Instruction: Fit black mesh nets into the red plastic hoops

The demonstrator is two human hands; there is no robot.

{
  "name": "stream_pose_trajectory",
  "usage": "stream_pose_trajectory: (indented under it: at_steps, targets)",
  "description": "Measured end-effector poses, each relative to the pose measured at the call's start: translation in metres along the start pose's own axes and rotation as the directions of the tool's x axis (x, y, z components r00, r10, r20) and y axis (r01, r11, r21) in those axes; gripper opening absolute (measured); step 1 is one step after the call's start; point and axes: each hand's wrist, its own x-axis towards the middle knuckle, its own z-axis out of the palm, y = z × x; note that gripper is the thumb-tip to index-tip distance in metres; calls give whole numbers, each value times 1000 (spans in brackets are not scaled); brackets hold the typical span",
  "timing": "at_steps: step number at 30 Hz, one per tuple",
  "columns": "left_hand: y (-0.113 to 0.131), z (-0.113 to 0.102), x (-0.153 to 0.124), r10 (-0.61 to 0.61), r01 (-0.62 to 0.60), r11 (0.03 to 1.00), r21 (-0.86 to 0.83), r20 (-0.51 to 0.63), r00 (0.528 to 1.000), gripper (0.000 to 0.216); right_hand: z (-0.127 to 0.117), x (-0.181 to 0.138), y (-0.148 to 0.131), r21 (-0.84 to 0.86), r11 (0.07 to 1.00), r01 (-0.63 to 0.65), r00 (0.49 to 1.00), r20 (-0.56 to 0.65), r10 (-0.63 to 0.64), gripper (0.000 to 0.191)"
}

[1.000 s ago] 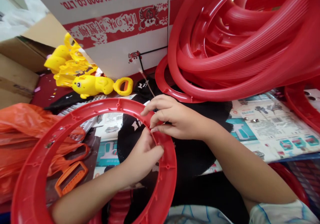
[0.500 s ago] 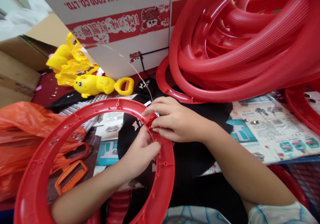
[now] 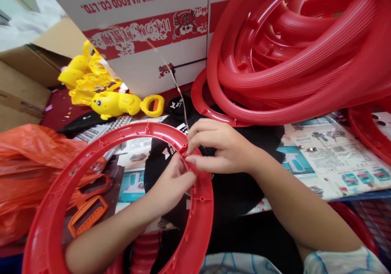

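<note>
A large red plastic ring lies tilted in front of me. My left hand reaches through it and grips its right inner rim, fingers closed. My right hand rests on the same stretch of rim from outside, its fingers pinched together on a thin thread or wire that rises from the fingertips toward the cardboard box. Black mesh fabric with white letters lies under both hands.
A pile of red rings fills the upper right. A white and red cardboard box stands behind. Yellow plastic toys lie at left, above an orange plastic bag and an orange handle piece. Printed sheets cover the table at right.
The ring has shifted slightly right. My right fingers drew together and the thin thread now stands up higher from them. My left hand keeps its grip on the rim.
</note>
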Motion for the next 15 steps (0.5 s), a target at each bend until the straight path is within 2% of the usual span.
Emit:
stream_pose_trajectory:
  at_steps: [6, 15]
  targets:
    - [-1, 2, 1, -44, 44, 999, 2, 1, 999, 39, -2, 1, -5, -37, 993, -111, 993, 24, 111, 9]
    - [-3, 0, 2, -58, 59, 998, -17, 65, 996, 45, -5, 3, -8, 52, 985, -164, 973, 172, 153, 13]
